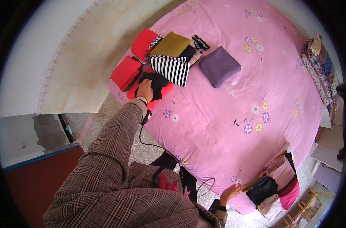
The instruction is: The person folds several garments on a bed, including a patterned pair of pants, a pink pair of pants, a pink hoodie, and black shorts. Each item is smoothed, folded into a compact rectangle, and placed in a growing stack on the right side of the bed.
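Note:
My left hand (145, 89) lies on a crumpled black garment (156, 80), its fingers partly sunk in the dark cloth. Beneath that garment spreads a bright red cloth (167, 89). Beside it are a folded red garment (126, 72), another red bundle (144, 42) and a black-and-white striped garment (170, 69). A mustard folded cloth (171, 44) sits just behind the stripes. My right hand (230, 193) is at the bed's near edge, fingers apart and holding nothing. Closest to it is a pile with a black garment (262, 188) and a dusty-pink garment (281, 169).
A purple folded garment (220, 67) and a small striped cloth (201, 42) lie on the pink flowered bedspread (210, 119). Patterned folded bedding (321, 71) stands at the far right. A black cable (161, 146) hangs from my left wrist. Wooden stools (307, 202) stand at lower right.

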### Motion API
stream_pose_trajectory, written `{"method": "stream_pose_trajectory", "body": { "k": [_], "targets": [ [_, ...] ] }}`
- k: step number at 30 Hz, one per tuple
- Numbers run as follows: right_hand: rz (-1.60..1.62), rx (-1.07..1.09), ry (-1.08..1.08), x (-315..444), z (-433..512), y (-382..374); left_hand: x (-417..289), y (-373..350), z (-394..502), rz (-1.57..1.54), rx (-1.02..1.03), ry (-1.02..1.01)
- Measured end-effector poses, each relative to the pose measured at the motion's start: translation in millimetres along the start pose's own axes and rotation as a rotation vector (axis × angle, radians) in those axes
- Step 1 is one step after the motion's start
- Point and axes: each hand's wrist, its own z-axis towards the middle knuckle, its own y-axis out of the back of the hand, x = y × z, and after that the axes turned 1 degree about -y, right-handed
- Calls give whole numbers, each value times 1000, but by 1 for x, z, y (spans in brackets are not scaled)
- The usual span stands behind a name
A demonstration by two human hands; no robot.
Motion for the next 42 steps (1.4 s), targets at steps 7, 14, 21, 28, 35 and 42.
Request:
{"method": "stream_pose_trajectory", "body": {
  "k": [7, 14, 21, 28, 35, 42],
  "targets": [
    [11, 54, 48, 29, -19, 8, -9, 7, 37, 185, 242, -129],
    [100, 43, 159, 49, -12, 12, -3, 21, 40, 252, 361, -248],
    [218, 97, 264, 85, 11, 11, -34, 45, 23, -162, 414, -408],
    [455, 256, 538, 176, 41, 53, -139, 139, -8, -726, 740, -561],
    [644, 338, 801, 263, 55, 122, -240, 230, -61, -912, 1138, -649],
    [711, 993, 625, 239, 67, 179, -317, 241, -109, -903, 1170, -755]
  ]
}}
